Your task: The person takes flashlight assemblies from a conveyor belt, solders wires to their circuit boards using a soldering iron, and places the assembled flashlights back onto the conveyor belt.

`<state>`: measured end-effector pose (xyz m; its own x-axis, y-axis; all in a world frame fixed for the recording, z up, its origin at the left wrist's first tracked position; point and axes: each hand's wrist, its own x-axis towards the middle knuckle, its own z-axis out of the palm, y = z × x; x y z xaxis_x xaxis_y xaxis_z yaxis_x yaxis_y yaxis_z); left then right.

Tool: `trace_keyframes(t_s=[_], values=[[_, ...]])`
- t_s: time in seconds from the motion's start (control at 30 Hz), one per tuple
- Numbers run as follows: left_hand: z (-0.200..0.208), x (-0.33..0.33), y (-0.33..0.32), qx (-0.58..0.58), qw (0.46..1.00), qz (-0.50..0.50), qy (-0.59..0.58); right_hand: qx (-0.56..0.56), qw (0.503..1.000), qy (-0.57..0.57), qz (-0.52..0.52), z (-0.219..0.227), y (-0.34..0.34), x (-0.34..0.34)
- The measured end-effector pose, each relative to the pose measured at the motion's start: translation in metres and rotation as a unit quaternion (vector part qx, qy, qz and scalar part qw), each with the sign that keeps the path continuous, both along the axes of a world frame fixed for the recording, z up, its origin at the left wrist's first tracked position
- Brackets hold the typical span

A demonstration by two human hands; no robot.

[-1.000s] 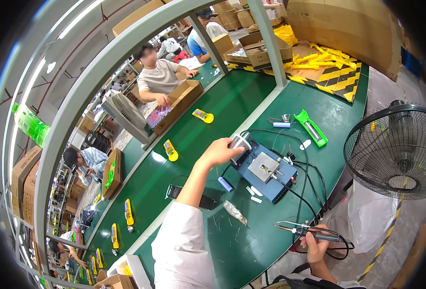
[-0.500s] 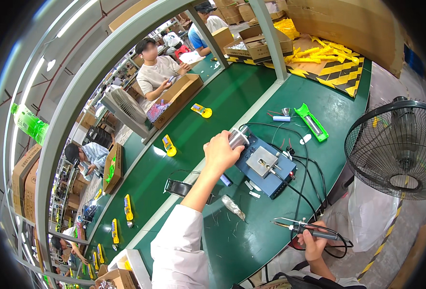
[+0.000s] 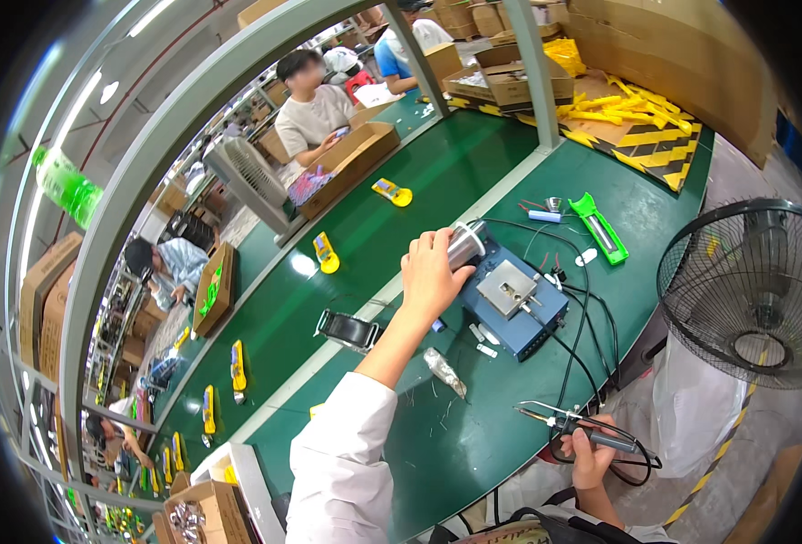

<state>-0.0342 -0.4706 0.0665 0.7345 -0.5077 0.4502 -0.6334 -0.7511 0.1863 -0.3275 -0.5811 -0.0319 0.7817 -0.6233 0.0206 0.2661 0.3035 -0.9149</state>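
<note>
My left hand [image 3: 434,274] is closed around a silver spool [image 3: 463,247], which it holds tilted at the far-left corner of a blue box-shaped machine [image 3: 526,334]. A metal plate [image 3: 508,288] with a slot lies on top of that machine. Near the table's front edge, my right hand [image 3: 591,453] grips a soldering iron [image 3: 611,439] with its tip pointing left. A thin metal tube runs along the iron, and a black cable loops around it. Between my arms lies a crumpled clear plastic piece [image 3: 444,373]. My fingertips behind the spool are hidden.
A green casing [image 3: 599,228] and a blue cylindrical cell [image 3: 544,217] lie beyond the machine. Yellow devices [image 3: 326,253] sit on the green belt [image 3: 365,249]. At right stands a black fan [image 3: 745,290]. Across the belt, a person works behind a cardboard box [image 3: 351,168].
The whole view has shifted a little. My left hand has turned the spool, so its flanged end shows more now. The right hand keeps the soldering iron in nearly the same place.
</note>
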Motion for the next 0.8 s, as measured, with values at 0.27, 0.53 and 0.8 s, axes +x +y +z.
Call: trace_keyframes(t_s=[0.27,0.53,0.8], values=[[0.091,-0.104,0.072,-0.040,0.997,-0.051,0.042,-0.010,0.999,0.008,0.047,0.012,0.012,0.023],[0.123,-0.225,0.186,-0.058,0.992,0.094,0.065,-0.101,0.988,-0.013,0.119,0.005,0.032,0.048],[0.040,-0.301,0.288,-0.294,0.856,0.405,0.127,-0.112,0.979,-0.007,0.168,0.002,0.066,0.064]])
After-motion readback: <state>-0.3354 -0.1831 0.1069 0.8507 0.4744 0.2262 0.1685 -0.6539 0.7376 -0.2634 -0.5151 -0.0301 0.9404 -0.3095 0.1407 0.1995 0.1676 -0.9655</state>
